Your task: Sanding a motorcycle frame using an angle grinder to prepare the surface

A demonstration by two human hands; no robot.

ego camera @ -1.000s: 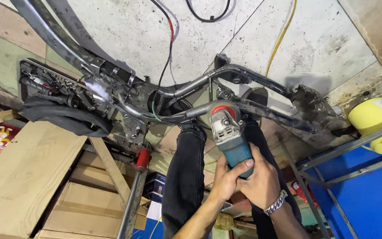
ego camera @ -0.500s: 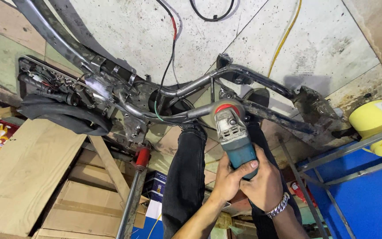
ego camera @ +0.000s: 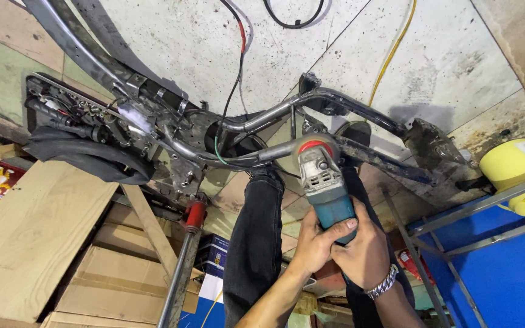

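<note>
We hold the grinder with both hands. Our left hand wraps tight around its blue body, and our right hand grips it from the other side. The grinder's head sits on the bent metal frame lying on the floor; its disc probably touches the tube, but we cannot see well. Wooden boards lie to the left.

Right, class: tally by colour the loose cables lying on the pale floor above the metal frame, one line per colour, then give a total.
Black cable: 1
Red cable: 1
Yellow cable: 1
Total: 3
</note>
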